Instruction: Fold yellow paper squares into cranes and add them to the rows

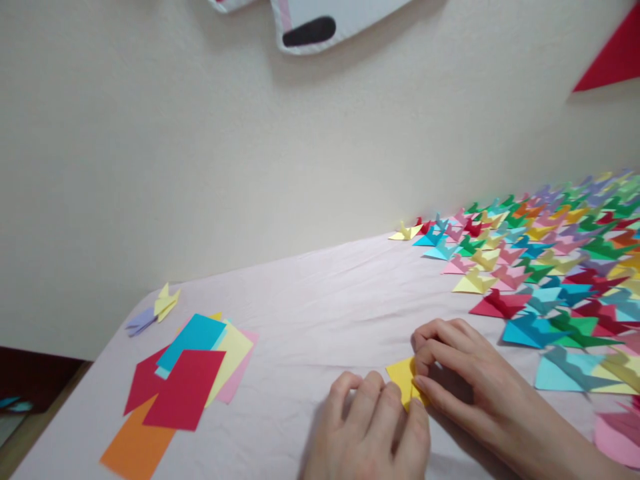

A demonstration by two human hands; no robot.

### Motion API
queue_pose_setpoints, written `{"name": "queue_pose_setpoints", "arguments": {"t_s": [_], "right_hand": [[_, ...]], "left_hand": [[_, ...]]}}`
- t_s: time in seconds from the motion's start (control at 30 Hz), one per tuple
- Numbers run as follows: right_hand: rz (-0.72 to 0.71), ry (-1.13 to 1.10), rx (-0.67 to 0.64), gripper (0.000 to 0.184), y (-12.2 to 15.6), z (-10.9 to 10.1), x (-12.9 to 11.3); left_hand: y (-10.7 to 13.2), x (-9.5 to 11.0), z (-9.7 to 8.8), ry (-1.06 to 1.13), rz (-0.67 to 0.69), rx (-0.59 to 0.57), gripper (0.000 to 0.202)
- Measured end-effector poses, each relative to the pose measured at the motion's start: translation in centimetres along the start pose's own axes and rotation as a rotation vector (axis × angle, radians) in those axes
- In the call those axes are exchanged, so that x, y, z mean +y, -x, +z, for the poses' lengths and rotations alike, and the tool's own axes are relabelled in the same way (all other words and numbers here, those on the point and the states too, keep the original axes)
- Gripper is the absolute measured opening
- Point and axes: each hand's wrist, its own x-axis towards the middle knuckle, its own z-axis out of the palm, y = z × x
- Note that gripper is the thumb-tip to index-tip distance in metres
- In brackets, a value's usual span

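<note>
A small yellow piece of folded origami paper (400, 375) lies on the pale cloth near the front, partly covered by my fingers. From below, my left hand (373, 427) presses on its near side, fingers bent and thumb at the lower edge. My right hand (457, 367) pinches the paper's right side between thumb and fingers. How far the paper is folded is mostly hidden.
Many folded paper cranes (530, 267) stand in rows on the right. Loose coloured paper squares (185, 390) overlap at left, with two folded paper pieces (166, 303) behind them. A wall (225, 153) closes off the back; the cloth-covered surface (300, 300) ends at left.
</note>
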Motion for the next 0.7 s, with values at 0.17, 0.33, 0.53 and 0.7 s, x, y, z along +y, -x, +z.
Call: {"name": "queue_pose_setpoints", "arguments": {"t_s": [0.17, 0.33, 0.53, 0.7], "right_hand": [[0.038, -0.010, -0.038, 0.016, 0.00, -0.03, -0.09], [0.046, -0.019, -0.053, 0.017, 0.05, -0.10, -0.25], [0.048, -0.008, -0.067, 0.015, 0.19, 0.18, 0.09], [0.068, -0.009, -0.050, 0.010, 0.49, 0.34, 0.25]], "left_hand": [[0.13, 0.11, 0.25, -0.004, 0.005, 0.020, 0.016], [-0.25, 0.20, 0.20, 0.006, -0.017, 0.048, 0.018], [-0.43, 0.26, 0.14, -0.005, 0.004, 0.065, 0.018], [-0.30, 0.37, 0.28, 0.000, -0.013, 0.037, 0.017]]}}
